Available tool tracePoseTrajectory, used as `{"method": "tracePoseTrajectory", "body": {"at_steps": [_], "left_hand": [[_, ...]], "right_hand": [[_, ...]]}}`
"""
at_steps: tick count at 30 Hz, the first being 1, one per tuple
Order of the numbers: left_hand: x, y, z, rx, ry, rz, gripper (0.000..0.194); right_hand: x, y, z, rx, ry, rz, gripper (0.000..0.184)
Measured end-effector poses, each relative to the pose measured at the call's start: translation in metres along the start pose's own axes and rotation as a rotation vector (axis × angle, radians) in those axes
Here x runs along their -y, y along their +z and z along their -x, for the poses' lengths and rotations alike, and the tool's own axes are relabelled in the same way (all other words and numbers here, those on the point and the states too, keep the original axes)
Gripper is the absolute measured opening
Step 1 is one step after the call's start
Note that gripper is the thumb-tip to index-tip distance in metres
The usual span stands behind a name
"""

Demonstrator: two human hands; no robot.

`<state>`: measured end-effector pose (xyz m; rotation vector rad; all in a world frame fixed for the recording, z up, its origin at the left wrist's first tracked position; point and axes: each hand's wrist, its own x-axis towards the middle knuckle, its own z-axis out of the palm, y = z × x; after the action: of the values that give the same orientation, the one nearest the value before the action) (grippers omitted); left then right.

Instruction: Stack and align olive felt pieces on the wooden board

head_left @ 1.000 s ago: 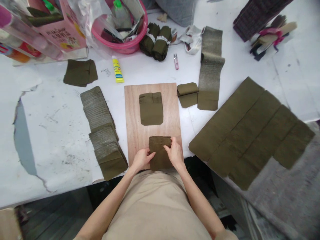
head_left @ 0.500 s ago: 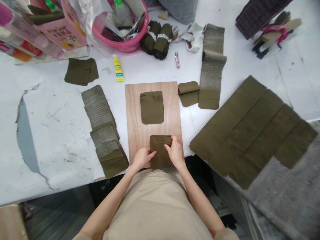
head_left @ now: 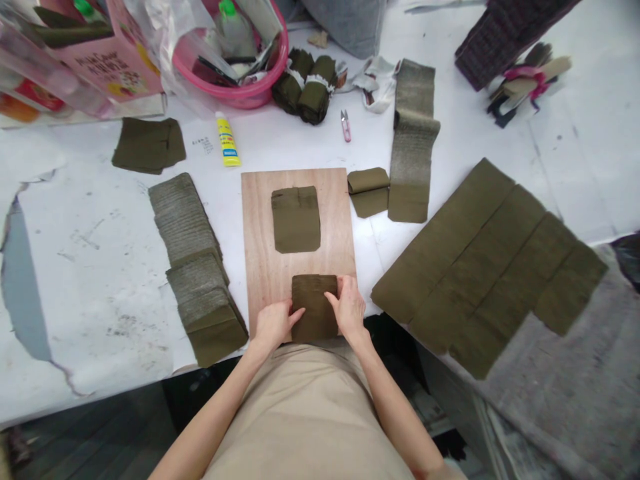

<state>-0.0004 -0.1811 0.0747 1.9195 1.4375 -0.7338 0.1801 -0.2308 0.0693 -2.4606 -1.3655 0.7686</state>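
Both hands are on an olive fabric piece (head_left: 314, 310) at the near edge of a wooden board (head_left: 257, 233). My left hand (head_left: 273, 323) grips its left side, thumb on top and fingers partly hidden beneath. At the upper right edge, my right hand (head_left: 349, 308) pinches the cloth between thumb and fingers. Farther up the board lies a second olive fabric piece (head_left: 296, 223), flat, with a folded band along its top. Left of the board is a row of overlapping olive pieces (head_left: 200, 287), some showing a greyish side.
Large olive panels (head_left: 480, 267) lie at right. Beyond the board are a folded olive piece (head_left: 369, 200), a long strip (head_left: 415, 147), thread snips (head_left: 345, 127), a yellow tube (head_left: 228, 141), cloth rolls (head_left: 316, 93) and a pink basket (head_left: 240, 99). More olive pieces (head_left: 150, 145) lie at upper left.
The whole view has shifted slightly, so the table's things appear farther left. Both hands keep their hold on the same fabric piece, with little visible movement against the board.
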Motion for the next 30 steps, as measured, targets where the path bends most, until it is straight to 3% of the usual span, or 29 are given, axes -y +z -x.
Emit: {"method": "tracePoseTrajectory", "body": {"at_steps": [6, 18, 30], "left_hand": [[0.004, -0.002, 0.001, 0.005, 0.009, 0.015, 0.044], [0.008, -0.004, -0.003, -0.041, 0.024, 0.076, 0.039], [0.010, 0.000, -0.005, -0.044, 0.020, 0.081, 0.042]], "right_hand": [[-0.006, -0.003, -0.008, 0.045, -0.069, -0.055, 0.019], [-0.008, 0.001, -0.019, 0.073, -0.065, -0.036, 0.005], [-0.004, -0.002, -0.013, 0.107, -0.100, 0.108, 0.017]]}}
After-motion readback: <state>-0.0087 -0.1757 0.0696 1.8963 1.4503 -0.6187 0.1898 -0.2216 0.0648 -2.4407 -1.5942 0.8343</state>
